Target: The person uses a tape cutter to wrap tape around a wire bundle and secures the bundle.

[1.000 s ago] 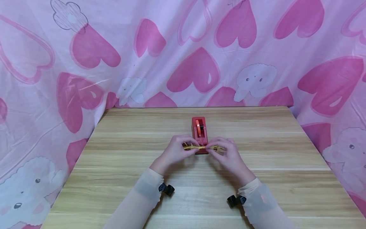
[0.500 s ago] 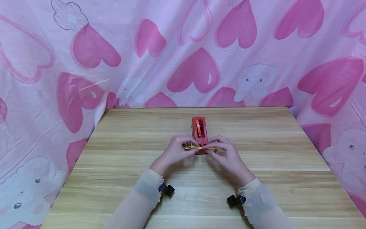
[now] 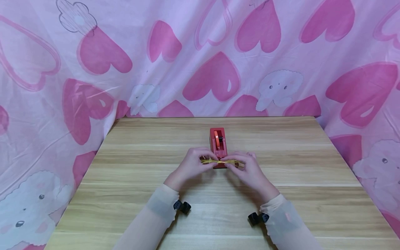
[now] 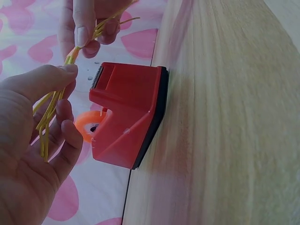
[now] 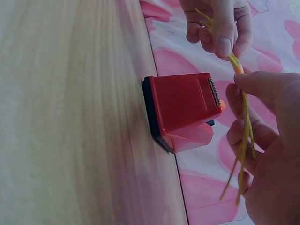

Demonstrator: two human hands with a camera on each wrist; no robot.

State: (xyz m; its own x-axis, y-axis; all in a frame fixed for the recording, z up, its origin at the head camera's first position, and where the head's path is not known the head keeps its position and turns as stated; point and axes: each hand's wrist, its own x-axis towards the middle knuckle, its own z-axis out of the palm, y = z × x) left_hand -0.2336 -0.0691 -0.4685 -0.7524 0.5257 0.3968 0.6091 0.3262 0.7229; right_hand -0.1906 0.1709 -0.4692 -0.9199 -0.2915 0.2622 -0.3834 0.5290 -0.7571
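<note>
Stretched between the two hands is a thin bundle of yellow strings (image 3: 221,161). A band of orange tape (image 4: 71,54) wraps its middle. My left hand (image 3: 193,161) pinches the bundle on one side of the band between thumb and fingertips. On the other side, my right hand (image 3: 247,169) pinches it in the same way. Loose string ends hang past the fingers, best seen in the right wrist view. Just behind and partly below the hands stands a red tape dispenser (image 4: 129,89), with a roll of orange tape (image 4: 84,125) in it.
The dispenser stands on a wood-grain table (image 3: 212,222), its serrated cutter (image 5: 213,92) facing the hands. A pink curtain (image 3: 200,69) with hearts hangs along the back and both sides. Each wrist carries a small black camera (image 3: 182,207).
The right fingers have shifted slightly along the bundle and regripped it, and the string ends beside them have spread. The left hand and the dispenser have stayed in place.
</note>
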